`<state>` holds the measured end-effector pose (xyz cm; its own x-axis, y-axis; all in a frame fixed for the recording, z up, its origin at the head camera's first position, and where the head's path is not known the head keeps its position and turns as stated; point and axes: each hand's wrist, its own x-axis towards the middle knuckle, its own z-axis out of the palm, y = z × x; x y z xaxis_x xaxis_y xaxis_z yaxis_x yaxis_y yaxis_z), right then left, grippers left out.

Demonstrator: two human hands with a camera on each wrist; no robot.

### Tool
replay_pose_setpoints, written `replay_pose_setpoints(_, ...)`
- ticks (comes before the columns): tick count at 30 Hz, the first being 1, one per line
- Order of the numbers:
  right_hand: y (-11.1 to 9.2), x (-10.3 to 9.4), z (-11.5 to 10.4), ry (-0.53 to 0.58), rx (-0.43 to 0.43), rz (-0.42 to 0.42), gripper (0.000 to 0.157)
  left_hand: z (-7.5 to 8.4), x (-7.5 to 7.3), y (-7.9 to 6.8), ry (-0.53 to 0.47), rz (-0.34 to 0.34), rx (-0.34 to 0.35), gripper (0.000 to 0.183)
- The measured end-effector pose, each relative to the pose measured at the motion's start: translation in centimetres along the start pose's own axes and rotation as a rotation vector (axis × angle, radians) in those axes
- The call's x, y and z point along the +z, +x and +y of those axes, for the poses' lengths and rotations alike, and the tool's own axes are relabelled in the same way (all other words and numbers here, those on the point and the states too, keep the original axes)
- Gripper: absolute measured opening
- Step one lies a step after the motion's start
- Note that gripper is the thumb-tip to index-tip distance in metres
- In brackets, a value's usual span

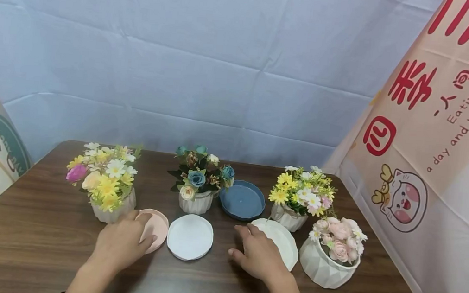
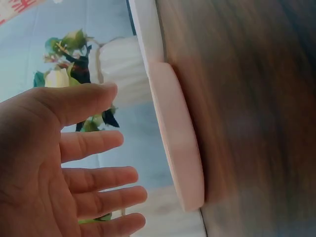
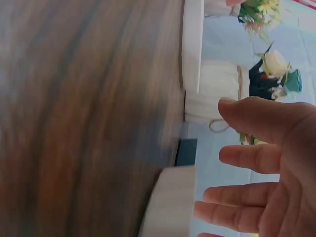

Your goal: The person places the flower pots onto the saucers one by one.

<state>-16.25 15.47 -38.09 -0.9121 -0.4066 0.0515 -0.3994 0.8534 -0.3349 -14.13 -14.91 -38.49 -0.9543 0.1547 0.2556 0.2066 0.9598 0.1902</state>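
My left hand (image 1: 119, 243) hovers over the left side of a small pink saucer (image 1: 158, 228). In the left wrist view its fingers (image 2: 111, 176) are spread and fairly straight, with a gap to the rim of the saucer. Over the left edge of a cream-white saucer (image 1: 282, 240) is my right hand (image 1: 261, 257), its fingers (image 3: 237, 194) extended and holding nothing. Between the hands lies a white saucer (image 1: 190, 237), close beside the pink one. Behind them is a dark blue saucer (image 1: 243, 201) with a raised rim.
Potted artificial flowers stand around: a yellow, white and magenta bunch (image 1: 108, 175) at left, blue roses (image 1: 196, 178) at centre back, yellow daisies (image 1: 283, 183) at right. Pale pink roses (image 1: 340, 244) fill a faceted white pot (image 1: 326, 268) at front right. Cloth (image 1: 183, 67) hangs behind the brown table (image 1: 188, 287).
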Motion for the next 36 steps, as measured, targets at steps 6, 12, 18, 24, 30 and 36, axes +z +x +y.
replay_pose_setpoints(6, 0.0, 0.3, -1.1, 0.004, -0.048, -0.034, 0.052, -0.8, -0.1, -0.3, -0.017, 0.035, -0.01, 0.046)
replay_pose_setpoints(12, 0.0, 0.7, -2.2, -0.062, -0.094, -0.024, 0.051, -2.0, -0.2, -0.7, -0.026, 0.047, -0.028, 0.043)
replay_pose_setpoints(18, 0.1, 0.8, -3.3, -0.055, -0.122, -0.052, 0.051, -3.2, -0.5, -0.9, -0.036, 0.082, -0.035, 0.038)
replay_pose_setpoints(24, 0.3, 0.9, -4.4, -0.046, -0.158, -0.063, 0.05, -3.9, -0.7, -0.9, -0.031, 0.043, -0.055, 0.039)
replay_pose_setpoints(30, 0.5, 1.4, -6.0, -0.041, -0.189, -0.097, 0.049, -4.2, -1.0, -1.1, -0.026, 0.075, -0.065, 0.038)
replay_pose_setpoints(36, 0.6, 2.1, -7.2, -0.078, -0.259, -0.079, 0.047, -4.5, -1.3, -1.4, -0.044, 0.084, -0.099, 0.036)
